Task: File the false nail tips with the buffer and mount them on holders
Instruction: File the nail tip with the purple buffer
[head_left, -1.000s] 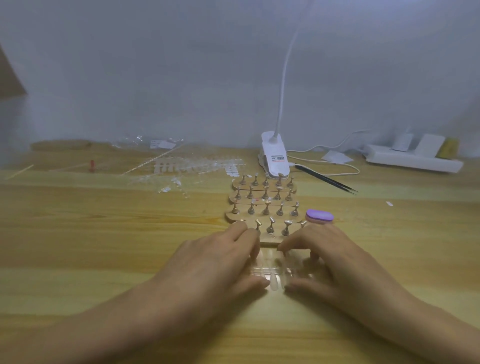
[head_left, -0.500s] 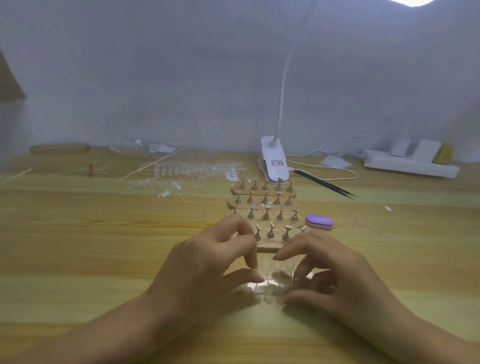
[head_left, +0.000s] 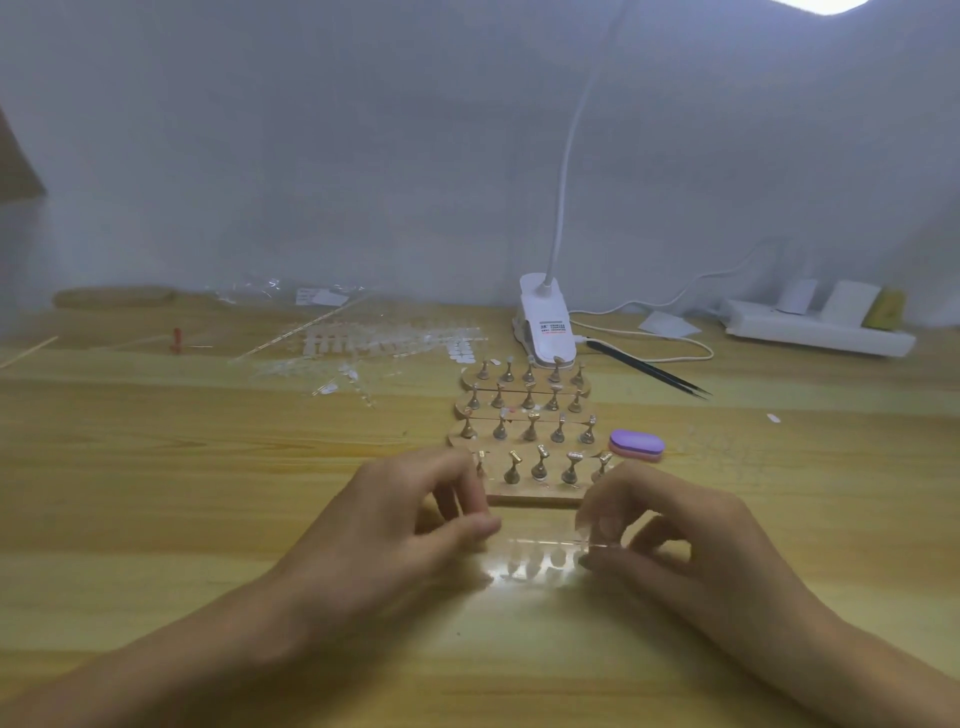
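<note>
The left hand (head_left: 395, 540) and right hand (head_left: 691, 545) each pinch one end of one clear tip strip (head_left: 540, 543) with curled fingers, low over the counter (head_left: 156, 493). Behind stand four boards (head_left: 535, 498), five holders (head_left: 530, 431) each; one buffer (head_left: 637, 446) lies beside them.

Motion smears the fingertips of the left hand (head_left: 384, 525), so their hold on the strip of clear nail tips (head_left: 540, 558) cannot be told, and they half cover the leftmost front holder (head_left: 481, 458). The top edge cuts off the head of the lamp (head_left: 545, 322), whose clip label is too small to read.
</note>
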